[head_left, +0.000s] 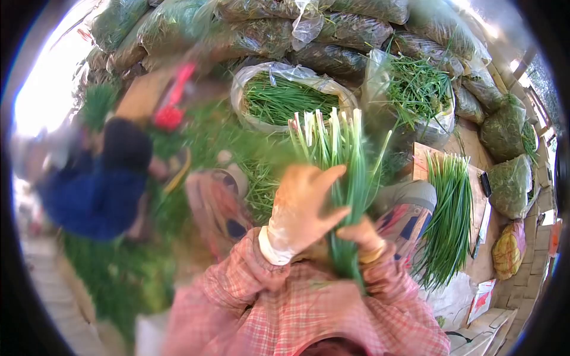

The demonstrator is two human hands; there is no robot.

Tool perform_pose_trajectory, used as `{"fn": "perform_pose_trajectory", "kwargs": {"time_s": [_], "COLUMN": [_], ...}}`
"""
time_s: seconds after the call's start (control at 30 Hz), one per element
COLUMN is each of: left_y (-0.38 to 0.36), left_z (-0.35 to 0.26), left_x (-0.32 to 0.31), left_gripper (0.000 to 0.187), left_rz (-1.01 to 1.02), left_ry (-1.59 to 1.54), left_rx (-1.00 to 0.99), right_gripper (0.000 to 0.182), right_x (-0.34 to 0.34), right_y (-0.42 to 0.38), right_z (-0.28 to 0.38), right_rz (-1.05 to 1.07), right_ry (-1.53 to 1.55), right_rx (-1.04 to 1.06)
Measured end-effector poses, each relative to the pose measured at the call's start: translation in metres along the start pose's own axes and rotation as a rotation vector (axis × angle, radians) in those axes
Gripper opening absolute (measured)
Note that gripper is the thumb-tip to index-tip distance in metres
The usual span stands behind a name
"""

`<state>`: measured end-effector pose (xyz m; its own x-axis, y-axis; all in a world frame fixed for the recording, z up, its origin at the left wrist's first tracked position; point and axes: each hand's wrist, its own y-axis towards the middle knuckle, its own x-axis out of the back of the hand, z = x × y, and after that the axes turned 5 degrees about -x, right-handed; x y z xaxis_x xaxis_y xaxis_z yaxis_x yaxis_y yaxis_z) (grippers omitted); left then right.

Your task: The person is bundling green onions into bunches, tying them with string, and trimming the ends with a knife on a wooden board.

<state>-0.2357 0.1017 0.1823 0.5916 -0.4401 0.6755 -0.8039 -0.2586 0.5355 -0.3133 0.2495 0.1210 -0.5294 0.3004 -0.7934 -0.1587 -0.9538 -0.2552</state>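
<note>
A bunch of long green chives point(347, 160) stands nearly upright in front of my chest, its pale cut ends at the top and its leaf tips hanging down toward my lap. The lower part of it is wrapped by the gloved fingers of my right hand point(363, 236). My left hand point(304, 204), in a light glove with a white cuff, is beside the stalks with thumb and fingers spread apart. To the right, another bunch of chives point(446, 219) lies over a wooden board point(420, 160).
Ahead are a plastic bag of chives point(237, 98) and another bag of loose greens point(418, 86). Stuffed bags point(350, 29) are piled behind them. A person in blue point(89, 199) bends down at the left, near loose greens point(119, 273). A black object point(485, 184) rests on the board's right side.
</note>
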Motion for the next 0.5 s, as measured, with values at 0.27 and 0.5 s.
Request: {"fn": "perform_pose_trajectory", "kwargs": {"time_s": [0.27,0.5], "left_y": [0.007,0.011], "left_z": [0.0,0.005], "left_x": [-0.003,-0.01], "left_gripper": [0.05,0.033], "left_rz": [0.009,0.024], "left_ry": [0.029,0.092], "left_rx": [0.117,0.14], "right_gripper": [0.052,0.051], "right_x": [0.006,0.0], "right_y": [0.001,-0.001], "right_z": [-0.012,-0.013], "right_rz": [-0.032,-0.177], "right_ry": [0.022,-0.053], "right_rx": [0.007,-0.005]}}
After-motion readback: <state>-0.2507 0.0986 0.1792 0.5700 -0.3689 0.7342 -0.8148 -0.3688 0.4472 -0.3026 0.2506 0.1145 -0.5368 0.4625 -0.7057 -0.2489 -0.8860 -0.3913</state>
